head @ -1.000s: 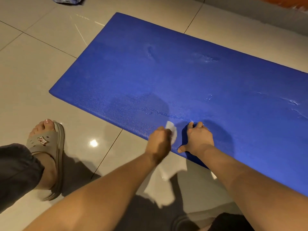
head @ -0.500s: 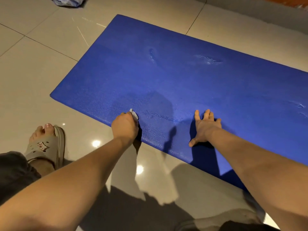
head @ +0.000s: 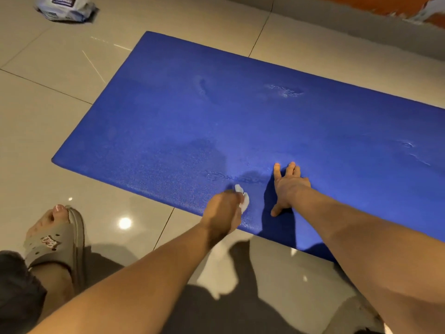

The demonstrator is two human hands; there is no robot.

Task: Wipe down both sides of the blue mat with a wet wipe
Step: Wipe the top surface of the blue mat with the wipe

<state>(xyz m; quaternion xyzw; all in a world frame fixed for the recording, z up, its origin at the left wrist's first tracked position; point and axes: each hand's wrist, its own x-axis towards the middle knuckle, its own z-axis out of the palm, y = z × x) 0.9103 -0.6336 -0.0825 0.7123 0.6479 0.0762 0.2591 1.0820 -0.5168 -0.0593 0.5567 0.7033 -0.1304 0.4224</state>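
**Blue foam mat (head: 240, 121) on the floor, wipe at its near edge**

Blue mat, rectangular and with a fine grainy surface, lies flat on the glossy beige floor tiles (head: 48, 116). It runs from the left corner near the person's foot out past the right border of the view. Some small dents and creases are visible on its top side, two in the far part and some more at the right.

The left hand (head: 224, 210) is at the near long edge of the mat. Its fingers are curled around a crumpled white wet wipe (head: 243, 202), which comes out in front of the knuckles and touches the mat surface. How hard it presses, one cannot tell.

The right hand (head: 287, 186) lies just beside it, to the right, with the palm down on the mat. Its fingers (head: 277, 169) are straight and slightly spread, pointing away from the person, and the thumb is stretched out toward the near edge. It holds nothing.

At the lower left a foot in a beige rubber sandal (head: 57, 242) stands on the tiles, well apart from the mat. A white soft pack of wipes (head: 65, 7) lies on the floor in the far left corner.
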